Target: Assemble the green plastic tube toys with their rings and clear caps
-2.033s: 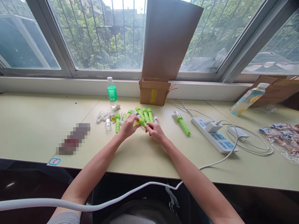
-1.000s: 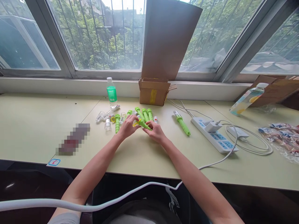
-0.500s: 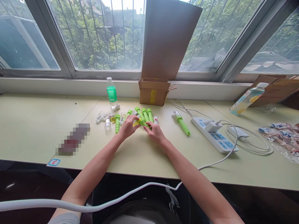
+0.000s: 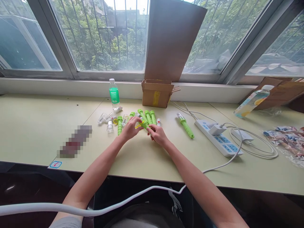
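Both hands meet over a row of green plastic handles (image 4: 150, 116) on the pale green table (image 4: 38, 126). My left hand (image 4: 129, 129) is closed on the head end of one green handle (image 4: 144, 124), where a small yellow part shows. My right hand (image 4: 158, 134) pinches the same handle's other end. Several clear plastic caps (image 4: 106, 119) lie just left of the hands, beside another green handle (image 4: 119, 124). One finished green piece with a clear tip (image 4: 185, 125) lies apart to the right.
A green-labelled bottle (image 4: 114, 94) and an open cardboard box (image 4: 156, 92) stand by the window sill. A white power strip (image 4: 218, 137) with coiled cables lies right, beyond it another bottle (image 4: 252, 101) and wrapped packets (image 4: 287, 137). A white cable (image 4: 99, 209) crosses the near edge.
The green handle held between my hands has shifted and turned slightly; my right hand's fingers moved a little along it. Everything else on the table stays where it was.
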Demonstrator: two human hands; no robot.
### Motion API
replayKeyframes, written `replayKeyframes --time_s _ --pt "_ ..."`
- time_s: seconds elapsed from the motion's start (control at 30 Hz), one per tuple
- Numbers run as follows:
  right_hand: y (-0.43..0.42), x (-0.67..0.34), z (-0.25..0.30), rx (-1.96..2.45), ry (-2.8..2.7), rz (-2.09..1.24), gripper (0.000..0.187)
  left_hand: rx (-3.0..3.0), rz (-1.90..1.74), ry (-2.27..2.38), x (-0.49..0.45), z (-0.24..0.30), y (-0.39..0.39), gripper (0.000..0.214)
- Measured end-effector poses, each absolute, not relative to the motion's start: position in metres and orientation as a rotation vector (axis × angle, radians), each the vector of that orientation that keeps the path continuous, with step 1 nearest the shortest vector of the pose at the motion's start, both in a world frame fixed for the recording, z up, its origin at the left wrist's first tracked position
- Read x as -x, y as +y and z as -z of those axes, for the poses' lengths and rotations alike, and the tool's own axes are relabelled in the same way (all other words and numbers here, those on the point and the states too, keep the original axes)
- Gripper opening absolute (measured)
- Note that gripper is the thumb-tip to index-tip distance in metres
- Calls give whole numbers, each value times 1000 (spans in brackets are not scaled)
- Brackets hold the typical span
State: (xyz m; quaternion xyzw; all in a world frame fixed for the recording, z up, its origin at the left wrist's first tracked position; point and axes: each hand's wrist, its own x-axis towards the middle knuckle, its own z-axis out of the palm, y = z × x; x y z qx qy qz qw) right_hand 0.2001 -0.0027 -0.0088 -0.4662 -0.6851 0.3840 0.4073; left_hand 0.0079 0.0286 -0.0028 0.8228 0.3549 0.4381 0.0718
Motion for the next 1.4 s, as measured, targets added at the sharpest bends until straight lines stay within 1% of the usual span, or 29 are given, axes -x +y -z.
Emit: replayKeyframes --time_s 0.2,0.3,0.43,0.63,0.8,1.03,1.17,1.27,1.4 --pt "-2 -201 10 1144 -1657 -1051 38 -2476 -1309 1039 -8 2 29 14" --pt "-1 -201 9 1118 -1607 -1125 41 -2469 -1307 1022 -8 -1 25 18" --pt "-1 -202 5 1084 -1527 -1231 42 -2488 -1285 1017 -10 -4 21 32" --pt "-7 -201 -3 1059 -1510 -1367 41 -2489 -1318 1049 -10 2 25 27" --pt "-8 -203 -3 1140 -1542 -1342 48 -2504 -1329 1050 -9 4 26 23" --pt "-4 -202 0 1119 -1641 -1205 39 -2528 -1394 1059 -11 2 24 25" --pt "-3 -202 1 1105 -1745 -1122 38 -2548 -1366 1070 -11 5 27 22" --pt "-3 -202 0 1115 -1722 -1133 37 -2544 -1343 1062 -11 5 28 19" --pt "-6 -202 -1 1153 -1654 -1197 37 -2517 -1338 1050 -12 4 25 21"
